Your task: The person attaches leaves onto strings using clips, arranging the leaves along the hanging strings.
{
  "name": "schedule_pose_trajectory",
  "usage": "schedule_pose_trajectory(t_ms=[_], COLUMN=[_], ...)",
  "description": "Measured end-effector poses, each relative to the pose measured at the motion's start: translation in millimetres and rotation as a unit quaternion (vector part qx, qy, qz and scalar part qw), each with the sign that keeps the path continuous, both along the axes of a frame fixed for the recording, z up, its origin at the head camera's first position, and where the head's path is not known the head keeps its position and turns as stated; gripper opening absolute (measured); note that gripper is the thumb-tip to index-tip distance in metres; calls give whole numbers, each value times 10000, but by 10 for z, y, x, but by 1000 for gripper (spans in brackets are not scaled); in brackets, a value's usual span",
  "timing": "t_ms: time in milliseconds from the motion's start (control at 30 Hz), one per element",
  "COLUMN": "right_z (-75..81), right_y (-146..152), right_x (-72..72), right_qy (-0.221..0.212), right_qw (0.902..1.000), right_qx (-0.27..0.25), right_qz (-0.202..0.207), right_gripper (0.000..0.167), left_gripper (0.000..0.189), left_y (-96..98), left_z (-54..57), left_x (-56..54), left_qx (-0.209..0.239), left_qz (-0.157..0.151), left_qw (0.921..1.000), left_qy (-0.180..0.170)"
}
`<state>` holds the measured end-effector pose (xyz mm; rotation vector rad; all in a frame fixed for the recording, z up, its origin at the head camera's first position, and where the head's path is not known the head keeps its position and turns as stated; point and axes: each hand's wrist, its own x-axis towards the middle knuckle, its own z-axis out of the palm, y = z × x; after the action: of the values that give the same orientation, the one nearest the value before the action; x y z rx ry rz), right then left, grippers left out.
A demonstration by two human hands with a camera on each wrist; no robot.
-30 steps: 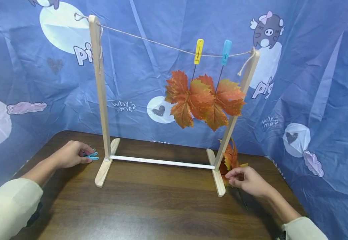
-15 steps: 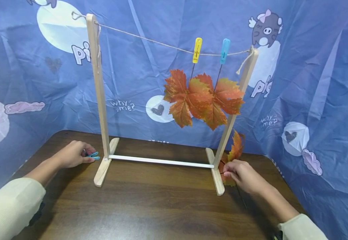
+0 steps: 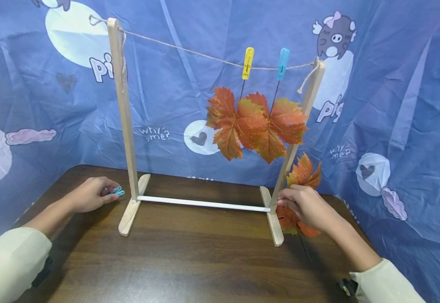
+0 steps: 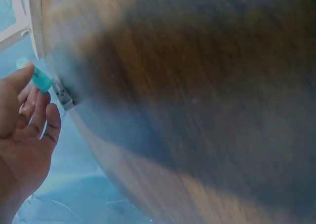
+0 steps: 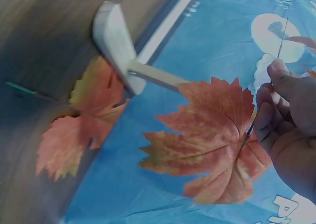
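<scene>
My left hand point(image 3: 91, 195) pinches a light-blue clothespin point(image 3: 119, 191) between thumb and fingers, left of the wooden rack's left post point(image 3: 124, 113). In the left wrist view this clothespin point(image 4: 41, 80) sticks out past the thumb. At the rack's right foot, my right hand point(image 3: 306, 207) pinches an orange artificial maple leaf point(image 3: 303, 171) by its thin stem. The right wrist view shows the held leaf point(image 5: 207, 145) spread below the fingers. Another orange leaf point(image 5: 91, 112) lies on the table beneath it. Two leaves hang from the string by a yellow clothespin point(image 3: 248, 63) and a blue clothespin point(image 3: 283, 64).
A string point(image 3: 182, 48) runs between the rack's two posts. Low down, a white rod point(image 3: 204, 204) joins the wooden feet point(image 3: 130, 219). The brown table point(image 3: 189, 261) meets a blue patterned cloth point(image 3: 174, 92) behind. A small greyish object point(image 4: 63, 94) sits by the table edge.
My right hand has gripped a leaf's stem and raised the leaf off the table pile. My left hand has lifted the blue clothespin slightly and turned it.
</scene>
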<state>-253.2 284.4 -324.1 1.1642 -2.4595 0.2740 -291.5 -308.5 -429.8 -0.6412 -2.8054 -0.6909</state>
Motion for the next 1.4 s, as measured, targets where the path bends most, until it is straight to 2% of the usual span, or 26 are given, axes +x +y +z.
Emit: schedule_pose_trajectory(t_ms=[133, 267, 500, 833, 933, 1100, 1400], right_z=[82, 153, 218, 253, 242, 226, 212], right_y=[-86, -194, -415, -668, -731, -848, -1078], right_x=[15, 45, 82, 101, 89, 67, 2], right_qy=[-45, -342, -555, -1070, -1155, -1281, -1448], right_qw=[9999, 9991, 9980, 9925, 9908, 9880, 9798], right_qx=[-35, -125, -313, -560, -676, -845, -1366], right_qz=[-98, -227, -48, -212, -219, -178, -180], right_gripper=[8, 9, 16, 16, 16, 15, 10], left_gripper=[27, 24, 19, 28, 22, 16, 19], left_y=[-7, -6, 8, 221, 303, 450, 688], left_z=[30, 62, 114, 243, 302, 401, 509], left_x=[48, 108, 211, 368, 391, 409, 369], left_qx=[212, 449, 812, 1303, 1392, 1607, 1715], left_qz=[2, -1, -3, -246, -213, -80, -394], left_qw=[9997, 9988, 9963, 9872, 9831, 9764, 9701], left_qy=[102, 199, 273, 886, 1168, 1444, 1670])
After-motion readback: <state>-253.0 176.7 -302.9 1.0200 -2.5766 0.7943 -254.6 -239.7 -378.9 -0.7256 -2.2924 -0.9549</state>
